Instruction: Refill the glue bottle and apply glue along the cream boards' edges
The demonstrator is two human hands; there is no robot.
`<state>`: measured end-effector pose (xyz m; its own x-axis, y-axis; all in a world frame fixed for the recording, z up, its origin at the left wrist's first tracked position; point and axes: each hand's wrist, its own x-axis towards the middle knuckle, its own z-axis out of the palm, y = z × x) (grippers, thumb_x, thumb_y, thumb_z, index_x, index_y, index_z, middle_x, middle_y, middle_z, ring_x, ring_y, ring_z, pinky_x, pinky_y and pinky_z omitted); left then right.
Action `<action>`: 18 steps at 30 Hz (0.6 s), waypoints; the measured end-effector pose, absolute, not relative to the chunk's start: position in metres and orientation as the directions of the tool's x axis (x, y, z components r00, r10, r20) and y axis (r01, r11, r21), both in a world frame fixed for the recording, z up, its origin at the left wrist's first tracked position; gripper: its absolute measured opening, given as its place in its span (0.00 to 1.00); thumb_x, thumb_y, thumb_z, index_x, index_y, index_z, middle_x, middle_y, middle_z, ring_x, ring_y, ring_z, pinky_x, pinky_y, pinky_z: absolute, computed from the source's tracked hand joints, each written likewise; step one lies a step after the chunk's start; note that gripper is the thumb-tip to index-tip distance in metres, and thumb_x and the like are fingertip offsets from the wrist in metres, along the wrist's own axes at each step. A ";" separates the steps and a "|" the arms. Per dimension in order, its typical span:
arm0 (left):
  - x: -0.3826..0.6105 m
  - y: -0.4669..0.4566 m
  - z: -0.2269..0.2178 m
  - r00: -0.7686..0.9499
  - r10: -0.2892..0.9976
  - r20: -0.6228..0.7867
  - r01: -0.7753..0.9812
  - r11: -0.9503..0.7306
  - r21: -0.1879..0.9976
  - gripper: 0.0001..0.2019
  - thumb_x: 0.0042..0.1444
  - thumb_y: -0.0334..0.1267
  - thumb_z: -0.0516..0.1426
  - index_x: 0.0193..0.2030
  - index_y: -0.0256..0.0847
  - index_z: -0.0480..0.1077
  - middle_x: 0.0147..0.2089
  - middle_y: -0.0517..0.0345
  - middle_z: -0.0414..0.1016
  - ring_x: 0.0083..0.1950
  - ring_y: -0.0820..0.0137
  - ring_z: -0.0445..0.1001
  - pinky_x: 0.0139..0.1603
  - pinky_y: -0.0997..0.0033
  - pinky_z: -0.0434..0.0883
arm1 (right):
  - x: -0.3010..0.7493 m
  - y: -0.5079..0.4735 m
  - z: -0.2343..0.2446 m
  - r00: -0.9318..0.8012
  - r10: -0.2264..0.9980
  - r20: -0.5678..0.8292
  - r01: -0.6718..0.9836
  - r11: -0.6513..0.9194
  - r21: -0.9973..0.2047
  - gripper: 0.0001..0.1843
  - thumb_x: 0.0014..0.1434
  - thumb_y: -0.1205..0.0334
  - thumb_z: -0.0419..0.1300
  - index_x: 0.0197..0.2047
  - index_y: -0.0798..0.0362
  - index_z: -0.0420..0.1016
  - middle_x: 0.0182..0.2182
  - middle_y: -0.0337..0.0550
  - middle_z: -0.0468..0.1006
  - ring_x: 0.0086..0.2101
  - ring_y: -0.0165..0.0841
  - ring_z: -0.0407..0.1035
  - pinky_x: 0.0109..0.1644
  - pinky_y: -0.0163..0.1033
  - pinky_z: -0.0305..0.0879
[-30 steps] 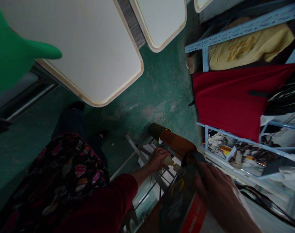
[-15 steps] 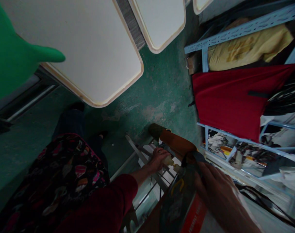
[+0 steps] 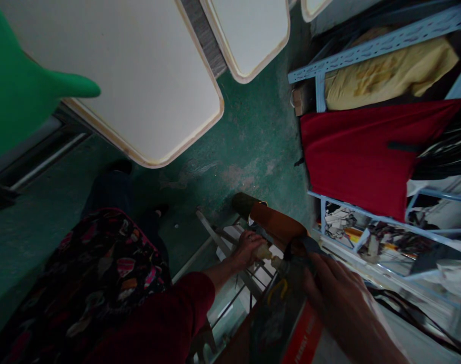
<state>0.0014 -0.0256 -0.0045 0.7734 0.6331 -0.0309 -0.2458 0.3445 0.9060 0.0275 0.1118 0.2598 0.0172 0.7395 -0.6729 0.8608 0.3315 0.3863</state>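
Note:
My left hand (image 3: 248, 248), at the end of a dark red sleeve, is closed around a small yellowish squeeze bottle (image 3: 261, 251) with a narrow tip. The tip points at a pale, blurred piece (image 3: 278, 263) beside it; whether they touch is unclear. My right hand (image 3: 338, 290) lies back-up over a dark surface, its fingertips by a black strap-like part (image 3: 301, 246); what they grip is hidden. Beyond it extends a brown-orange rounded object (image 3: 278, 222) with an olive end. Below my right hand shows a dark package (image 3: 278, 318) with a red printed band.
White-topped tables (image 3: 154, 91) stand at the upper left, with a green shape (image 3: 18, 86) over one. A blue metal rack (image 3: 320, 93) on the right carries a yellow sack (image 3: 389, 76) and red cloth (image 3: 367, 151). A grey metal frame (image 3: 223, 242) stands beneath my left hand.

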 end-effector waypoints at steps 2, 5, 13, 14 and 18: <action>0.002 -0.025 -0.004 0.766 0.642 -0.019 -0.256 0.333 0.907 0.28 0.42 0.39 0.58 0.54 0.39 0.69 0.54 0.51 0.70 0.57 0.57 0.59 0.60 0.56 0.55 | 0.027 0.113 0.259 0.007 0.744 -0.668 0.860 0.337 0.384 0.14 0.65 0.58 0.45 0.47 0.56 0.64 0.37 0.48 0.74 0.34 0.37 0.71 0.32 0.39 0.67; 0.004 -0.026 -0.002 0.780 0.624 -0.036 -0.229 0.339 0.913 0.28 0.41 0.39 0.59 0.53 0.40 0.70 0.53 0.52 0.70 0.56 0.57 0.60 0.59 0.56 0.55 | 0.026 0.115 0.260 -0.004 0.746 -0.666 0.864 0.338 0.374 0.15 0.65 0.57 0.44 0.47 0.56 0.63 0.36 0.47 0.74 0.34 0.37 0.71 0.32 0.39 0.67; 0.006 -0.026 -0.001 0.794 0.606 -0.045 -0.211 0.344 0.915 0.27 0.44 0.39 0.57 0.54 0.40 0.69 0.54 0.52 0.70 0.58 0.57 0.59 0.60 0.56 0.54 | 0.028 0.111 0.261 -0.004 0.746 -0.666 0.871 0.330 0.364 0.14 0.65 0.58 0.45 0.47 0.56 0.63 0.37 0.47 0.74 0.33 0.36 0.71 0.31 0.39 0.66; 0.006 -0.025 -0.001 0.797 0.602 -0.046 -0.209 0.345 0.915 0.27 0.44 0.39 0.57 0.54 0.40 0.69 0.54 0.51 0.70 0.58 0.57 0.59 0.60 0.56 0.54 | 0.028 0.111 0.261 -0.003 0.751 -0.660 0.871 0.327 0.368 0.14 0.65 0.58 0.44 0.47 0.56 0.63 0.36 0.47 0.74 0.33 0.36 0.71 0.31 0.39 0.66; 0.005 -0.023 0.001 0.813 0.580 -0.059 -0.189 0.357 0.915 0.26 0.45 0.43 0.57 0.53 0.41 0.69 0.54 0.50 0.70 0.57 0.56 0.59 0.60 0.54 0.54 | 0.027 0.112 0.260 -0.013 0.757 -0.653 0.858 0.344 0.381 0.15 0.65 0.58 0.43 0.47 0.57 0.64 0.36 0.49 0.74 0.33 0.37 0.71 0.31 0.39 0.66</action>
